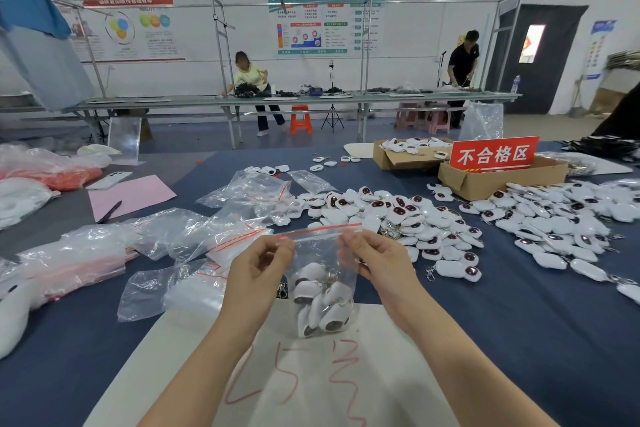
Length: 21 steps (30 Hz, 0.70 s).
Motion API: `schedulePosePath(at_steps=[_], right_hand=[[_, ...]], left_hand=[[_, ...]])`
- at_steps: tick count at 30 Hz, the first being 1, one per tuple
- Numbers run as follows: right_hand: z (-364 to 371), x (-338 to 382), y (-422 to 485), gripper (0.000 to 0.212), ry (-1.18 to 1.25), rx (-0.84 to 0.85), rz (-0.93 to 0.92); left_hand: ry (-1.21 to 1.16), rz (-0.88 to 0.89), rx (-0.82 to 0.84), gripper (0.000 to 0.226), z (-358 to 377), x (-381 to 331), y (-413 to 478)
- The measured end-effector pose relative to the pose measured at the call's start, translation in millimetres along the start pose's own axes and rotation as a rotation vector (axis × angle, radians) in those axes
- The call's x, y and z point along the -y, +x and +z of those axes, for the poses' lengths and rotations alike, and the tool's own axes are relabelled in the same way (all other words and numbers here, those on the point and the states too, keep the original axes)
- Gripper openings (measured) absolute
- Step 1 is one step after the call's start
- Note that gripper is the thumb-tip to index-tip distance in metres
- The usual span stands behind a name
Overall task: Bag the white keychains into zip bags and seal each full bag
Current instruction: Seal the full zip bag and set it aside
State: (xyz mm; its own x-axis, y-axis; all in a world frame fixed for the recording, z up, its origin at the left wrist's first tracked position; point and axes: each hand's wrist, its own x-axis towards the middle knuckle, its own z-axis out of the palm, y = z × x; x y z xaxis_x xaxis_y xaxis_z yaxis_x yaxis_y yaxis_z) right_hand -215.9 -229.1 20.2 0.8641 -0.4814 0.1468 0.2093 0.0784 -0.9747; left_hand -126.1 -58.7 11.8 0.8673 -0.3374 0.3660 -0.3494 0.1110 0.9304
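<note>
On a blue-covered worktop [485, 340] in a factory hall, a left hand [258, 270] and right hand [377, 263] hold a zip bag [320, 250] at centre frame, fingers [282, 246] clamped on its top corners, several white keychains [322, 305] inside. Sealing looks unfinished; heaps of loose keychains [415, 218] at right and empty bags [214, 236] at left remain.
</note>
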Motion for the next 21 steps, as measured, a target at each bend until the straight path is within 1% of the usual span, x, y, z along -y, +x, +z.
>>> schedulePosePath(at_steps=[3,10,17,21], right_hand=[[0.5,0.6,0.0,0.031,-0.010,0.015,-0.007],[-0.3,0.7,-0.3,0.031,0.007,0.028,-0.004],[1.8,0.4,-0.3,0.030,-0.003,0.038,-0.012],[1.9,1.6,-1.5,0.029,0.015,0.032,-0.013]], left_hand=[[0.002,0.012,0.006,0.024,0.3,0.2,0.5],[0.009,-0.031,0.091,0.015,-1.7,0.6,4.0],[0.038,0.014,0.104,0.017,-2.7,-0.8,6.8],[0.051,0.021,0.185,0.016,-6.3,-6.5,7.6]])
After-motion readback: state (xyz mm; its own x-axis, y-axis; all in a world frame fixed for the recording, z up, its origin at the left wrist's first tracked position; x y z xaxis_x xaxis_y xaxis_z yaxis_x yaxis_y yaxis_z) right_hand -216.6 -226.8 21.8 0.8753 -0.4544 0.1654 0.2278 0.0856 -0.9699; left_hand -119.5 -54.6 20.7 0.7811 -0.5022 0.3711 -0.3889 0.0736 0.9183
